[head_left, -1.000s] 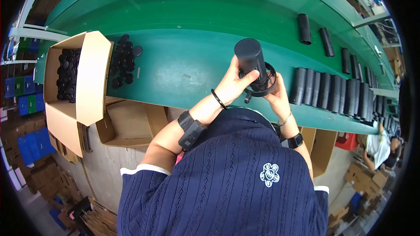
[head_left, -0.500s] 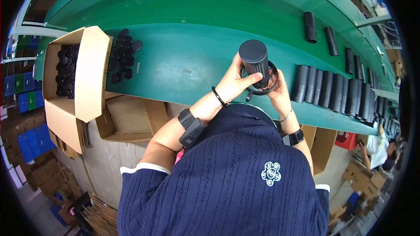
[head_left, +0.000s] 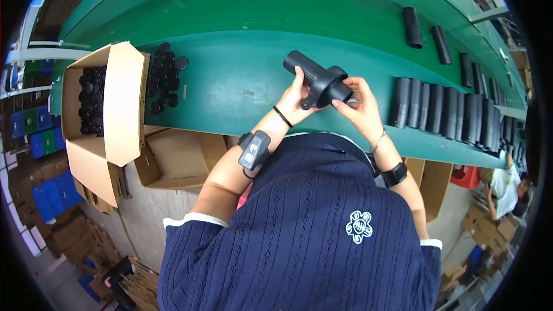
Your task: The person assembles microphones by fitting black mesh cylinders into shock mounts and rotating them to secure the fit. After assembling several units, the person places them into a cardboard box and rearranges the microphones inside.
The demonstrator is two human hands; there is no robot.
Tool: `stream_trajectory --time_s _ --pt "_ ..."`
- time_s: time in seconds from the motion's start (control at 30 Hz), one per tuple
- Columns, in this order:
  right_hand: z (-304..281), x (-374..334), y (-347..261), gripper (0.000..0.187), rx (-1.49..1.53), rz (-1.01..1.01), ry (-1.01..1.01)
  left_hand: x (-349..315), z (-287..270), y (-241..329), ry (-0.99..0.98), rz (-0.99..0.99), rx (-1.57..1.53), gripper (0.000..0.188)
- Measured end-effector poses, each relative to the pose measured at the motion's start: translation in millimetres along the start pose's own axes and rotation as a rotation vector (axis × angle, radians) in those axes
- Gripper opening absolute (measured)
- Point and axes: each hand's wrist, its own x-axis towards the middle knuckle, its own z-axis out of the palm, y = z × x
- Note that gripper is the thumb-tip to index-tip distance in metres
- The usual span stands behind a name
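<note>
Over green bench (head_left: 230, 80), blk tube (head_left: 305, 64), axis far-L to near-R, clamped by L hand (head_left: 294, 101) mid-body, R hand (head_left: 363, 106) at near-R end.

black tube (head_left: 311, 71) partly covered by the hands (head_left: 364, 109), navy shirt (head_left: 276, 236) cut off below, distant co-worker (head_left: 503, 189) blurred

"What do you see left of the desk (head_left: 224, 72)?"
"I see blue bins (head_left: 55, 196) and, just under its near edge, an open cardboard box (head_left: 167, 164)."
"And right?"
"I've got a red container (head_left: 465, 177) and, beside it, a co-worker (head_left: 506, 187) in white."
</note>
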Motion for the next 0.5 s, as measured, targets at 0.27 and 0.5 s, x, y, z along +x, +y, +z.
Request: stream_trajectory --time_s 0.27,0.5 --pt "-3 8 13 0.047 -0.417 -0.098 0.056 3 -17 -3 0.485 0.072 0.574 0.054" --pt "1 5 21 0.05 -0.337 -0.073 0.045 2 -5 -6 0.335 0.134 0.718 0.043"
